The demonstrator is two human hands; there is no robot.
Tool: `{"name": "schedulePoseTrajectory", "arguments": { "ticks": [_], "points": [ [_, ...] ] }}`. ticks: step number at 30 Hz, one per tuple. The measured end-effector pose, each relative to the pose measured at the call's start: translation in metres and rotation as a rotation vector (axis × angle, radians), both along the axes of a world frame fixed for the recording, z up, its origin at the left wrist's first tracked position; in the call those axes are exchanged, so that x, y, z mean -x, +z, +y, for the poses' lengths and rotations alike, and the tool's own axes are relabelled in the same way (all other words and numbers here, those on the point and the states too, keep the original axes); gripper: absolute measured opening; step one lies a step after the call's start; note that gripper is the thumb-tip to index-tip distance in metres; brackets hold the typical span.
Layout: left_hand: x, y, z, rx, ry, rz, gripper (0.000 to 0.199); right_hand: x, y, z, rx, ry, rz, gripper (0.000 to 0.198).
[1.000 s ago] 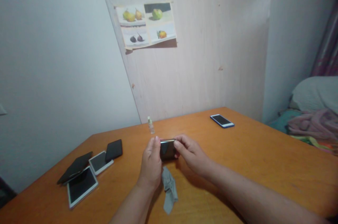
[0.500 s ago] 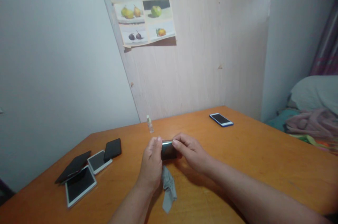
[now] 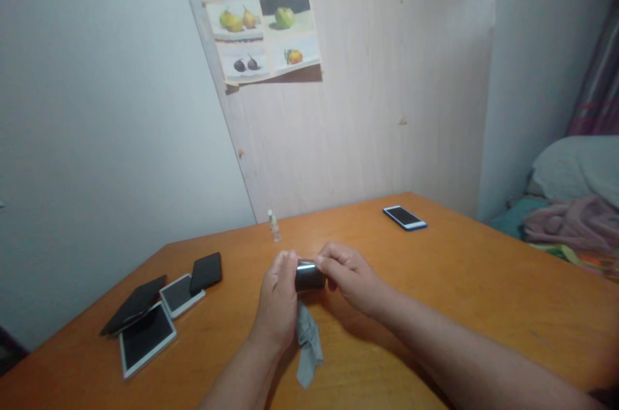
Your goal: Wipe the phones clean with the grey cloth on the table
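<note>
Now dark device (glossy) held between left hand and right hand.

I have a wide orange-brown wooden table in view through the head camera. Near its front middle I see a crumpled grey cloth. A small clear bottle stands toward the far edge, and well to the right of it a blue-edged phone lies screen up. On the left I count a cluster: a front white phone and, just beyond, a back white phone; a long black slab overlaps the first, a black rectangle the second.
</note>
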State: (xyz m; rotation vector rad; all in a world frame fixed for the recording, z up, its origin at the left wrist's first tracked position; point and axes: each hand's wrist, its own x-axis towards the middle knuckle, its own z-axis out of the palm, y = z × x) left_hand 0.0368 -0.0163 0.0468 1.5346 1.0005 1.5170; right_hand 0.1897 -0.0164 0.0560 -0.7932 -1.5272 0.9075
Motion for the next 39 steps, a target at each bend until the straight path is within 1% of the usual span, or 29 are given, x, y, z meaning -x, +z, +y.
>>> {"name": "schedulePoseTrajectory", "arguments": {
  "ticks": [4,10,15,19,21,24,26,29,32,34,39],
  "points": [
    [-0.001,0.001,-0.001,-0.009,0.008,-0.004,0.040,-0.002,-0.002,0.002,0.053,0.061,0.036,0.028],
    [-0.003,0.004,-0.003,-0.011,0.016,0.007,0.040,-0.006,0.002,0.001,0.082,0.113,0.051,0.030],
    [-0.003,0.006,-0.002,-0.014,0.037,-0.001,0.041,-0.007,0.005,0.001,0.099,0.138,0.036,0.039],
    [-0.004,0.006,0.000,-0.005,0.039,-0.048,0.042,-0.004,0.001,0.003,0.088,0.120,0.023,0.045],
    [-0.004,0.006,0.001,0.005,0.042,-0.075,0.041,-0.003,-0.002,0.004,0.054,0.094,0.012,0.044],
    [-0.004,0.006,0.002,0.035,0.059,-0.142,0.040,-0.003,-0.007,0.005,-0.066,0.059,-0.070,0.034],
    [-0.004,0.005,0.004,0.053,0.050,-0.182,0.040,-0.004,-0.009,0.005,-0.158,-0.009,-0.148,0.026],
    [-0.004,0.003,0.006,0.064,0.006,-0.210,0.041,-0.007,-0.012,0.004,-0.266,-0.158,-0.276,0.021],
    [-0.003,0.002,0.007,0.058,-0.007,-0.218,0.040,-0.011,-0.012,0.003,-0.388,-0.243,-0.392,0.019],
    [-0.002,0.001,0.006,0.051,0.001,-0.194,0.040,-0.012,-0.010,0.003,-0.434,-0.247,-0.444,0.021],
    [0.000,0.003,0.005,0.010,0.010,-0.091,0.039,-0.016,-0.006,0.004,-0.436,-0.205,-0.482,0.025]
  ]
}}
